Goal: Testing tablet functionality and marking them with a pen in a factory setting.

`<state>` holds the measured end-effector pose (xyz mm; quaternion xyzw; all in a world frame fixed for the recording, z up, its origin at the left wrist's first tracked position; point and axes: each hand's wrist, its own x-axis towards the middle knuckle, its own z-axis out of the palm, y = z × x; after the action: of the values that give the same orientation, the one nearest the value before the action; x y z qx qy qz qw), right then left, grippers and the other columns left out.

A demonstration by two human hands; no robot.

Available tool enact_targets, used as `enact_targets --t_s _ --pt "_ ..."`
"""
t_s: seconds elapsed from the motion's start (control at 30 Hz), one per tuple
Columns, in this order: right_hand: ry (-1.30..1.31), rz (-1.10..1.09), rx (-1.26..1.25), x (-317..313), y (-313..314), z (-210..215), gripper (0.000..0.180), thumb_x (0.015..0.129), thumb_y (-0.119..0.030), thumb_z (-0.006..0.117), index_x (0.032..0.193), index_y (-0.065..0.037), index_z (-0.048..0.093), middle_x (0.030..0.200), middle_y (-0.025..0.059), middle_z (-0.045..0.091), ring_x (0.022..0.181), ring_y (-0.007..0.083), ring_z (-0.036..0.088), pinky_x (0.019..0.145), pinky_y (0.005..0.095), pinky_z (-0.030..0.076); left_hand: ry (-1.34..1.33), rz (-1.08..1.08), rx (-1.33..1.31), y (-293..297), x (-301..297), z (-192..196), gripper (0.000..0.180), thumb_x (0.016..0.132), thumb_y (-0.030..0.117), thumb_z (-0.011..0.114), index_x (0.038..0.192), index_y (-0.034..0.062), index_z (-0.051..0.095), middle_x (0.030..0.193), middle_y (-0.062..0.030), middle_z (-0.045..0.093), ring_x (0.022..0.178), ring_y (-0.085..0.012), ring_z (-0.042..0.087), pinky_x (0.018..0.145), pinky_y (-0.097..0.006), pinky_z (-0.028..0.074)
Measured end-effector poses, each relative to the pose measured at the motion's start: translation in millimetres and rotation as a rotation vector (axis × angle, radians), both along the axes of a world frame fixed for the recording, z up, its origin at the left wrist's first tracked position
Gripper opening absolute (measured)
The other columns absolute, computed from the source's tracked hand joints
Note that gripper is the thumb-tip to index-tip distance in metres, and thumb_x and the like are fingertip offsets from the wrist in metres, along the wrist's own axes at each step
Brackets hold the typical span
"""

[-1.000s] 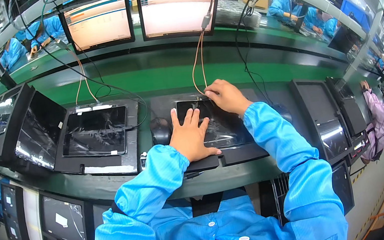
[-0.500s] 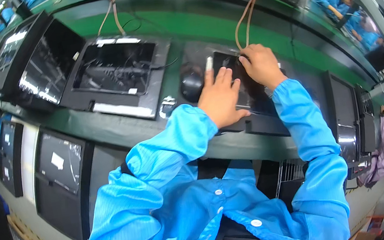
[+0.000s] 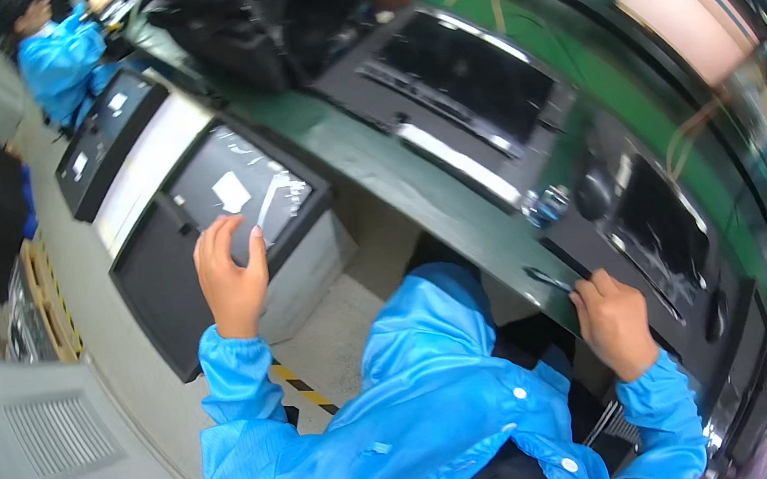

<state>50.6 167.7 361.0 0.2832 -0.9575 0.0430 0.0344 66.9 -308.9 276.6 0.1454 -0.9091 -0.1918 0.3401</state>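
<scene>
Left hand (image 3: 230, 277): raised with the fingers spread apart, nothing held; it is stretched toward a dark flat panel (image 3: 230, 199) wrapped in clear film, the nearest thing to it. The panel is laid face up on a grey box (image 3: 306, 263) beside the bench, presumably so that it can be reached from the seat.

Right hand (image 3: 614, 323): curled shut at the near edge of the green workbench (image 3: 371, 165), next to a small dark tool (image 3: 545, 279); whether the tool is gripped cannot be told.

On the bench: a black opened device (image 3: 464, 84) with its inside turned upward, and a second black device (image 3: 655, 224) just beyond the right hand. Pale screens (image 3: 680, 7) are mounted behind.

Far left: another person in a blue coat (image 3: 59, 55) is seen at a neighbouring station.
</scene>
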Motion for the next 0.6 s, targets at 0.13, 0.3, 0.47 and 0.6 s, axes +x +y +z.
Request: enact_targets --t_s 0.13,0.3,0.47,0.6 --pt "-0.313 0.105 -0.378 -14 -47 18 0.02 0.079 -0.012 0.081 0.087 -0.006 0.064 0.063 0.0083 0.062 0.051 0.0288 0.063 0.049 0.0362 0.049 -0.23 0.117 0.008 -81 34 -41 0.059 0.089 0.037 0.079 0.134 0.0017 0.064 0.145 -0.0206 0.058 0.143 -0.0389 0.048 0.122 -0.055 0.03" --pt "-0.371 0.395 -0.887 -40 -211 -5 0.022 0.091 -0.01 0.073 0.111 -0.001 0.07 0.084 0.0143 0.072 0.073 0.0282 0.071 0.066 0.0349 0.055 -0.457 -0.036 0.054 -82 33 -47 0.076 0.089 0.048 0.078 0.146 0.0036 0.056 0.162 -0.0237 0.037 0.155 -0.0415 0.025 0.128 -0.058 0.014" --pt "-0.639 0.295 -0.973 -97 -370 -97 0.019 0.096 -0.017 0.07 0.106 -0.002 0.076 0.094 0.0133 0.075 0.089 0.0228 0.071 0.077 0.0321 0.054 -0.43 -0.052 0.116 -86 32 -49 0.076 0.087 0.047 0.079 0.146 0.0049 0.057 0.16 -0.0236 0.04 0.153 -0.0415 0.03 0.127 -0.061 0.014" --pt "-0.833 0.174 -0.927 -110 -427 -120 0.022 0.099 -0.022 0.066 0.105 -0.003 0.076 0.078 0.0042 0.073 0.069 0.0112 0.066 0.066 0.0289 0.052 -0.408 -0.071 0.138 -85 32 -53 0.077 0.085 0.047 0.08 0.146 0.0052 0.057 0.16 -0.0238 0.039 0.152 -0.0415 0.032 0.126 -0.064 0.013"
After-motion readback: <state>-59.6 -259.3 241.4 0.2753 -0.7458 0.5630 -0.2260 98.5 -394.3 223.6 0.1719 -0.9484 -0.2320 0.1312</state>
